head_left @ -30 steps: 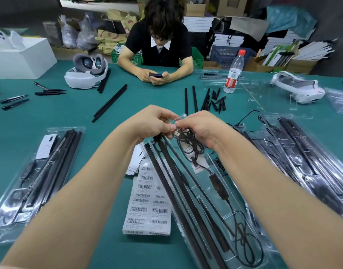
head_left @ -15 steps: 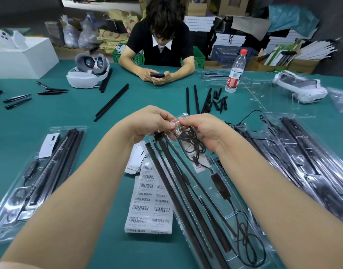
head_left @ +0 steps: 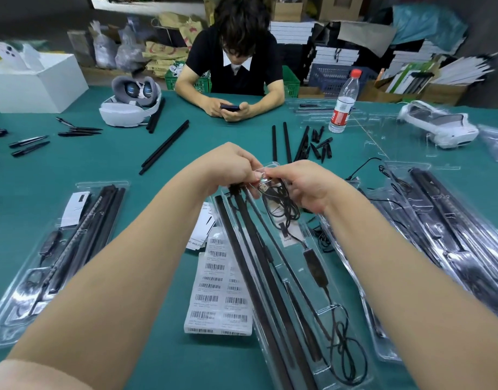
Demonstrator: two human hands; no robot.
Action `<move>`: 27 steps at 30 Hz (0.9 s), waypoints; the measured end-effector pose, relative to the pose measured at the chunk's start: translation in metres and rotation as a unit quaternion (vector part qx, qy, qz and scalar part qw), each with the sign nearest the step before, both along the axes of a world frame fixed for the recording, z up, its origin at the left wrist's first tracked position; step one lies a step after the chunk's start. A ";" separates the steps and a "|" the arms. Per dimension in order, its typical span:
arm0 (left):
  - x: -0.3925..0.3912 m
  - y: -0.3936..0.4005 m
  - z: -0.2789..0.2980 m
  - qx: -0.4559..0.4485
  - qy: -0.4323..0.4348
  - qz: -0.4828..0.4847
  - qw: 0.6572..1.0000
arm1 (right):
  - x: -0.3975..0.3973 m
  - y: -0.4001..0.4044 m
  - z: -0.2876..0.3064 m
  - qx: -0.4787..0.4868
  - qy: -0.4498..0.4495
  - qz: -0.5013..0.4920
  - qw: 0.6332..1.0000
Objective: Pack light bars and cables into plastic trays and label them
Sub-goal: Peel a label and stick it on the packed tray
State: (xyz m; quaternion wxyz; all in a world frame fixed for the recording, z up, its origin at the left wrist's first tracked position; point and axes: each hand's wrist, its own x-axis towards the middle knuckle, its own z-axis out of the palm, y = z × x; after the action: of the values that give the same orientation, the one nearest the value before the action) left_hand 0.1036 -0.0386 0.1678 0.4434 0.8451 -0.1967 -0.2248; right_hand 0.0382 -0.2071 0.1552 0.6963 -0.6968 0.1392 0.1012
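Note:
A clear plastic tray (head_left: 273, 330) lies in front of me on the green table, holding long black light bars (head_left: 250, 266) and a black cable (head_left: 324, 285) with an inline controller. Over the tray's far end my left hand (head_left: 228, 170) and my right hand (head_left: 301, 184) meet. Both pinch the coiled end of the cable with its USB plug (head_left: 263, 188), which hangs in loops just above the tray. A sheet of barcode labels (head_left: 217, 288) lies partly under the tray's left side.
A filled tray (head_left: 53, 249) lies at the left and several more trays (head_left: 439, 235) at the right. Loose black bars (head_left: 164, 147) and small black pieces (head_left: 321, 144) lie beyond my hands. A water bottle (head_left: 344, 102), two white headsets and a seated person with a phone are at the far side.
My hands stay together at the tray's far end and keep working the cable's coiled end; the plug has shifted slightly between my fingers. The tray has not moved.

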 end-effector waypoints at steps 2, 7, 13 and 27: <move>0.000 -0.001 0.001 0.005 -0.006 -0.003 1.000 | 0.000 -0.003 0.003 -0.039 0.010 0.018 0.999; 0.000 -0.003 -0.001 0.000 -0.013 -0.012 1.000 | 0.000 -0.007 -0.002 -0.072 -0.013 0.016 0.997; 0.002 -0.008 -0.002 0.012 -0.002 -0.029 0.999 | -0.008 -0.012 -0.017 0.050 -0.040 -0.003 0.998; 0.003 -0.036 -0.006 0.060 -0.129 -0.017 0.990 | -0.019 -0.015 -0.036 0.153 -0.054 -0.088 0.983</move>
State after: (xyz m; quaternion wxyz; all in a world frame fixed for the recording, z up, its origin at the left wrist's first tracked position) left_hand 0.1061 -0.0744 0.1614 0.3591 0.8887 -0.2525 -0.1324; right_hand 0.0189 -0.2225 0.1191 0.8076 -0.5711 0.1456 0.0218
